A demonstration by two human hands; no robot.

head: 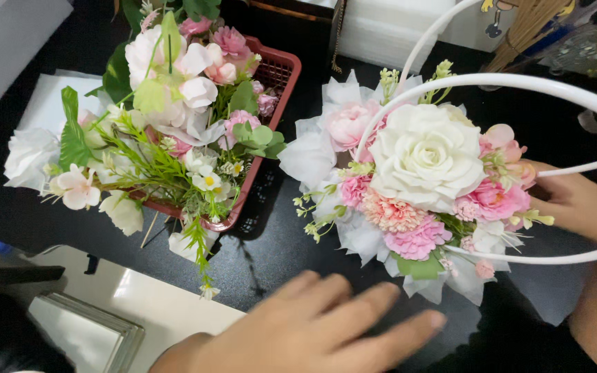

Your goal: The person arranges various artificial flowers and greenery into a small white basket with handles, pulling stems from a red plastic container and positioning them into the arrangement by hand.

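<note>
Your left hand (pixel 319 328) lies flat and low over the black table (pixel 271 249), fingers stretched out and close together, gripping nothing; it looks blurred, so I cannot tell whether it touches the surface. Your right hand (pixel 578 204) sits against the right side of the bouquet (pixel 419 186), fingers tucked in behind the pink blooms and white wrapping, likely steadying it, though whether they pinch anything is hidden. The bouquet rests on the table with its big white rose (pixel 426 155) facing up and thin white handles (pixel 513 81) looping over it. Just to its left stands a red plastic basket (pixel 281 72) heaped with loose pink and white flowers and green sprigs, near enough to reach.
</note>
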